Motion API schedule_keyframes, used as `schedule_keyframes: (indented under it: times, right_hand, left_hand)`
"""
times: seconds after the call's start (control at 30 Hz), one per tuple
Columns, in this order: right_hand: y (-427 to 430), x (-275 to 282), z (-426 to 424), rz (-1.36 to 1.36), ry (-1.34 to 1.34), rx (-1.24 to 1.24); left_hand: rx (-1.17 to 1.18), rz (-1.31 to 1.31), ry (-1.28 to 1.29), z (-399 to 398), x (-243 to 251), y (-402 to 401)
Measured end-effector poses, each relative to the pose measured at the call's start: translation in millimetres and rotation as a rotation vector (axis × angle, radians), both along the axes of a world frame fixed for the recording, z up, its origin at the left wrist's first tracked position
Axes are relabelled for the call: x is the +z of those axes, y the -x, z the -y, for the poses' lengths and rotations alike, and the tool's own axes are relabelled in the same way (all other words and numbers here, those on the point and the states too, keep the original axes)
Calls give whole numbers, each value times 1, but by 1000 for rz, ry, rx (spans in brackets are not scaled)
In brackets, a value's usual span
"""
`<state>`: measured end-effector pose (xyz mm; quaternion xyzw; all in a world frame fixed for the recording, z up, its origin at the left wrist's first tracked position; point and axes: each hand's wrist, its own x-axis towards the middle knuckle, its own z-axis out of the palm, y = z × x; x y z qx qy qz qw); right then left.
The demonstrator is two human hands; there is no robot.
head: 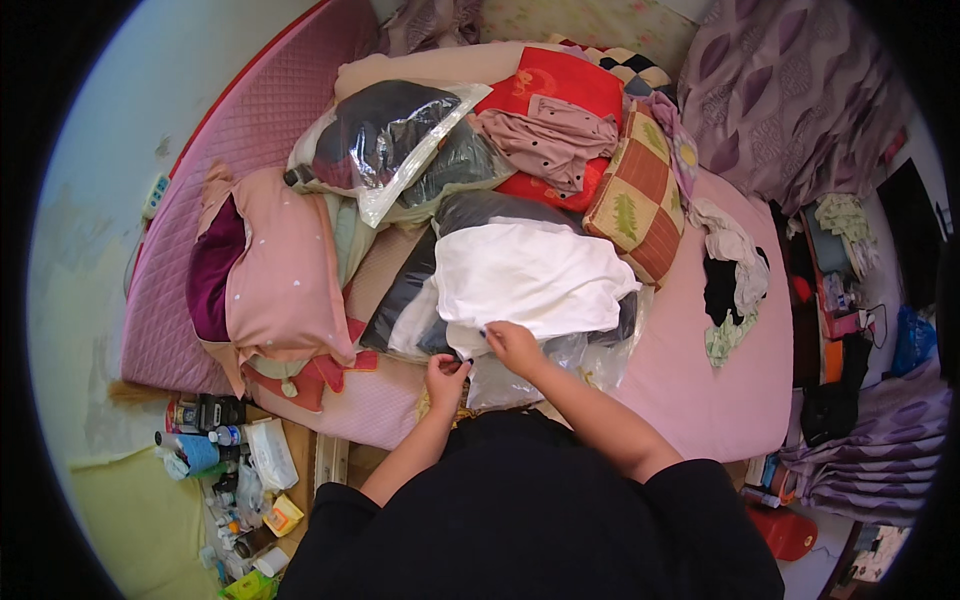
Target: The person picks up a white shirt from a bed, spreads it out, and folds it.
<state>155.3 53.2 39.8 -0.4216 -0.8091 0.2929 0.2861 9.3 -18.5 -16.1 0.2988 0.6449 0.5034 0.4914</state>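
A white garment [525, 277] lies spread over a clear plastic storage bag [510, 382] filled with dark clothing [397, 307]. With its fingertips pinched at the garment's near edge, my right hand [516, 349] holds the white fabric. Just to its lower left is my left hand [448, 382], thumb and fingers curled close together beside a hanging fold of the garment and the bag's edge. Whether those fingers grip the cloth or the plastic is too small to tell. More white cloth [412, 322] shows under the garment's left side.
Behind stands another packed clear bag [390, 142]. A pink pillow [285, 262] lies left, a checked cushion [637, 195] right. Polka-dot clothing [551, 139] rests on red fabric [562, 79]. Small clothes [731, 262] lie on the pink bed [697, 390]. Bottles and packets crowd a bedside surface [300, 450].
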Motion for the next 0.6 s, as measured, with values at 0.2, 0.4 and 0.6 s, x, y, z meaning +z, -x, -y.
schedule_keyframes:
  times: [0.2,0.4,0.6]
  right_hand:
    - [-16,15,-13,-386,366,-236]
    - [-19,28,-23,-455,359,-274]
    - [-21,46,-28,-328,280,-251]
  left_hand:
    - [-32,-434,-103,-5,11,-10]
    - [23,-463,-154,-6,-7,-5]
    - [-29,167,-108,-22,18,0]
